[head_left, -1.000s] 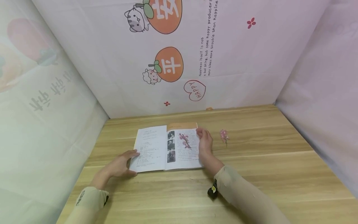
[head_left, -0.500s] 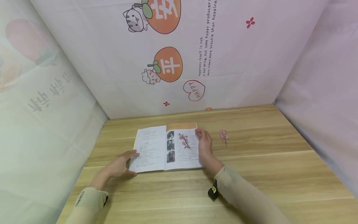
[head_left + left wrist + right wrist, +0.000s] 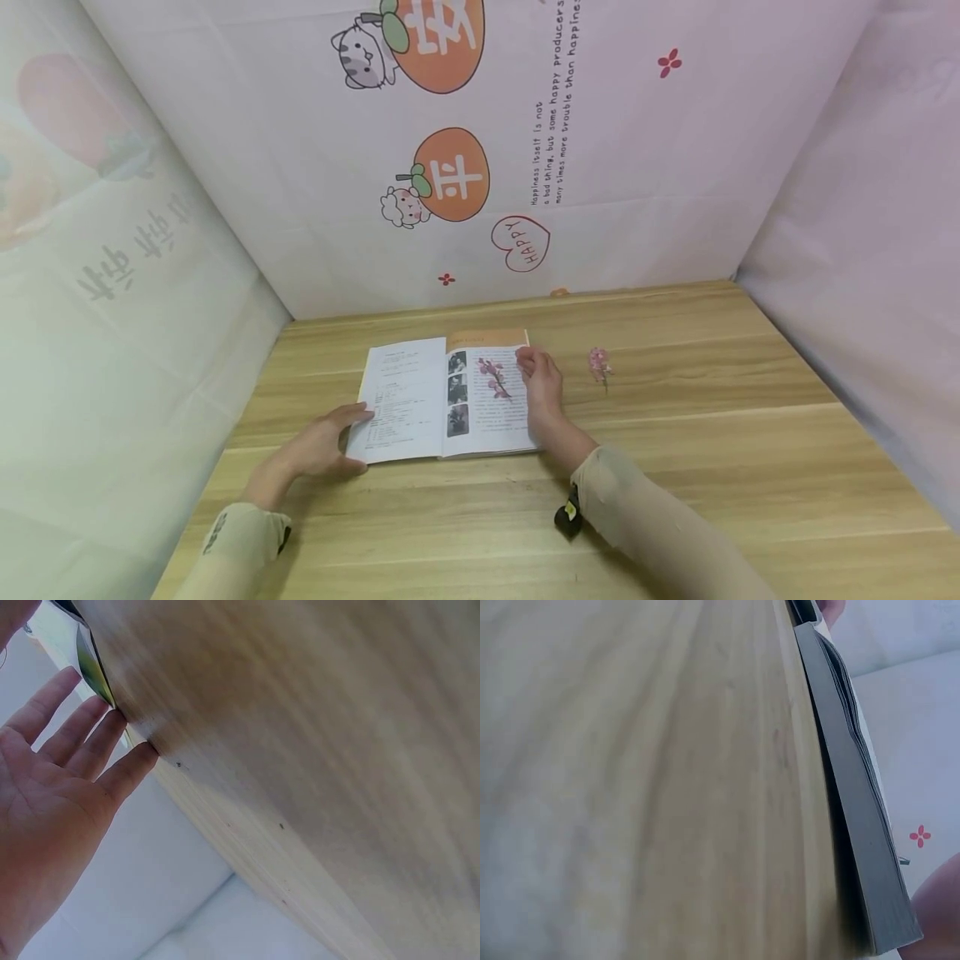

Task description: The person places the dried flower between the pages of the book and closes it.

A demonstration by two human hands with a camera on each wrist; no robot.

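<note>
An open book (image 3: 408,400) lies on the wooden table, with text on its left page and text beside small photos on its right page. A flat sprig of pink flowers (image 3: 495,379) lies on the right page. My left hand (image 3: 318,442) touches the book's left edge, its fingers spread; the left wrist view shows the fingertips (image 3: 112,716) against the book's edge. My right hand (image 3: 545,396) rests along the right page's outer edge, fingers close to the sprig. In the right wrist view the book's thick page block (image 3: 855,802) shows, with only a bit of the hand.
A second pink flower sprig (image 3: 600,365) lies on the table (image 3: 712,400), right of the book. White printed cloth (image 3: 615,167) rises behind the table and along both sides.
My right hand has shifted slightly left, further over the right page. The left hand, the book and both sprigs stay where they were.
</note>
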